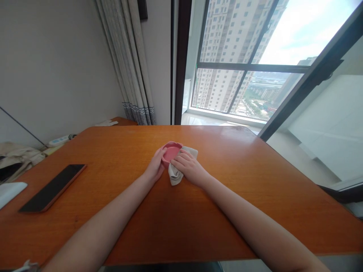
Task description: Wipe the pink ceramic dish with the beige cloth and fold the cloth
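Observation:
A small pink bowl is tilted slightly toward me above the middle of the wooden table. My left hand grips its left side, with the thumb over the rim and the other fingers hidden beneath. A pale grey cloth drapes over the bowl's right side. My right hand presses the cloth against the rim there, its fingers closed over the fabric and pointing left. Part of the cloth hangs down below the right fingers, and another corner shows behind the knuckles.
A dark tablet-like slab with a reddish edge lies on the table at the left. Beyond it are a white object, bundled fabric and a power strip. A curtain and a large window stand behind the table.

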{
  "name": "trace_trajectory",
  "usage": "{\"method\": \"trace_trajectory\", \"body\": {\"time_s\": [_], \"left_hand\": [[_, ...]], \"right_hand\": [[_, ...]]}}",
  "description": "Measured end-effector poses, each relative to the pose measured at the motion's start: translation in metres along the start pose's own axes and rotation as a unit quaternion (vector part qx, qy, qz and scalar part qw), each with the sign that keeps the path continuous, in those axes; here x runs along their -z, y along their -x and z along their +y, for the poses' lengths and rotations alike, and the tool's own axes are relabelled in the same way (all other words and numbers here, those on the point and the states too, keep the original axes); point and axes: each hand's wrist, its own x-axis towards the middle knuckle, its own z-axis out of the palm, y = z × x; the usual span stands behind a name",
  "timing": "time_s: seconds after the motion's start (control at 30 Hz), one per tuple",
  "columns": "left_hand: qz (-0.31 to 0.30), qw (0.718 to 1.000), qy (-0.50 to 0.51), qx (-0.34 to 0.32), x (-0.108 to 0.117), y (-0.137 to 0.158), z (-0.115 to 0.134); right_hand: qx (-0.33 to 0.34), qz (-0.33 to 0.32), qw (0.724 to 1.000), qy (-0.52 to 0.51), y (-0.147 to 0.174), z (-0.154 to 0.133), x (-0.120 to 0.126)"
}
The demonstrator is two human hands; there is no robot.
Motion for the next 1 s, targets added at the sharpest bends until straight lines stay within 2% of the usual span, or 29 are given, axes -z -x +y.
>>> {"method": "trace_trajectory", "body": {"time_s": [0.07,0.17,0.23,0.27,0.37,0.47,0.53,0.6,0.67,0.73,0.8,0.93,1.0], "left_hand": [[0.037,0.999,-0.021,-0.012,-0.003,0.003,-0.002],[0.148,0.988,-0.031,-0.029,-0.012,0.014,-0.014],[0.174,0.984,-0.027,-0.012,-0.017,0.02,-0.02],[0.171,0.985,-0.025,-0.001,-0.018,0.021,-0.022],[0.138,0.99,-0.029,0.014,-0.012,0.014,-0.017],[0.052,0.997,-0.032,0.041,-0.001,0.002,-0.006],[0.019,0.998,-0.033,0.059,0.003,-0.001,-0.003],[0.061,0.997,-0.042,0.036,0.002,0.002,-0.008],[0.15,0.987,-0.051,-0.021,-0.003,0.009,-0.016],[0.199,0.977,-0.058,-0.049,-0.009,0.015,-0.021],[0.194,0.978,-0.061,-0.043,-0.013,0.018,-0.021],[0.141,0.987,-0.067,-0.03,-0.007,0.009,-0.003],[0.076,0.993,-0.084,-0.014,-0.001,0.004,0.005]], "right_hand": [[-0.028,-0.003,1.0,0.002,-0.002,-0.006,-0.002],[-0.149,-0.003,0.988,0.025,-0.008,-0.025,-0.008],[-0.207,-0.017,0.977,0.04,-0.01,-0.034,-0.009],[-0.213,-0.028,0.976,0.042,-0.01,-0.035,-0.008],[-0.144,-0.058,0.988,0.026,-0.007,-0.024,-0.002],[-0.047,-0.053,0.998,-0.001,-0.003,-0.007,0.005],[-0.024,-0.04,0.999,-0.01,-0.003,-0.004,0.005],[-0.038,-0.032,0.999,-0.009,-0.005,-0.011,0.001],[-0.092,-0.022,0.995,0.009,-0.008,-0.024,-0.005],[-0.146,-0.019,0.989,0.031,-0.01,-0.035,-0.009],[-0.155,-0.027,0.987,0.037,-0.01,-0.037,-0.008],[-0.055,-0.036,0.998,0.02,-0.006,-0.018,0.002],[-0.019,-0.035,0.999,0.011,-0.004,-0.011,0.006]]}}
